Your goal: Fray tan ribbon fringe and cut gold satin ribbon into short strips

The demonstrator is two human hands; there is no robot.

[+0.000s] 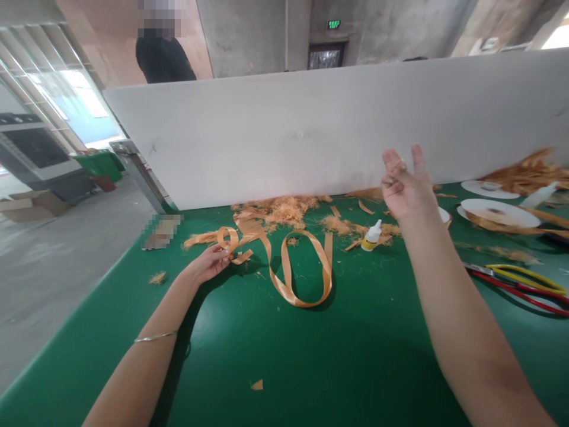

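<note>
My left hand (212, 264) is closed with its fingertips on the curled end of an orange satin ribbon (306, 303). The curl stands up at the fingers, while the rest of the ribbon lies in a large loop on the green table (311, 367). My right hand (406, 187) is raised in front of the white panel, some fingers stretched apart and others bent, with nothing visible in it. Below and left of it, a small white glue bottle (371, 237) with a yellow label stands upright.
Frayed orange fibres (288, 210) lie along the panel (284, 136) behind the ribbon. At right are ribbon spools (500, 212) and scissors with red and yellow handles (520, 284). A ribbon scrap (257, 385) lies near the front. A person (162, 56) is beyond the panel.
</note>
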